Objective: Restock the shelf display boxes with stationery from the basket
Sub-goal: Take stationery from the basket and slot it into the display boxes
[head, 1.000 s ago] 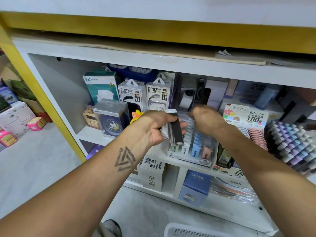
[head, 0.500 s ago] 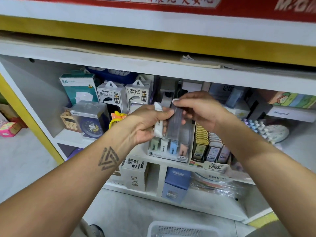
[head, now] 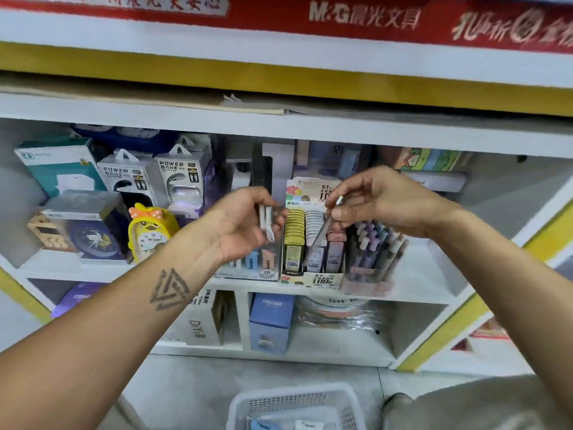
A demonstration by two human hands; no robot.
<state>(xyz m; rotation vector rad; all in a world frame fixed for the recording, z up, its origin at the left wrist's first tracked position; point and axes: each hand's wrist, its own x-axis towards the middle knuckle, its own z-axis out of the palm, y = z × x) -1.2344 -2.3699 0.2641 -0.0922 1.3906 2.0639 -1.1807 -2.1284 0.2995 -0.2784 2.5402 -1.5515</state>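
The left hand [head: 245,226] has a narrow grip, its fingers curled round a few slim white-capped lead cases [head: 267,223] that stand nearly upright in the palm, their lower ends pointing down over the clear display box [head: 251,268] marked 2B. The right hand [head: 381,201] pinches one more slim grey lead case [head: 325,225] between thumb and fingertips near its white upper end; the case slants down to the left, its lower end reaching into the middle row of the flowered 0.7 lead display box [head: 313,279], between the olive-yellow packs and the pink ones. Both hands are raised in front of the middle shelf [head: 418,287], palms turned toward each other, just apart, with both forearms reaching up from the lower corners; the left forearm shows a triangle tattoo. A box of pastel pens [head: 376,254] stands just right of the lead display. The white basket [head: 297,405] sits on the floor below, between the arms, with a few packets lying in it.
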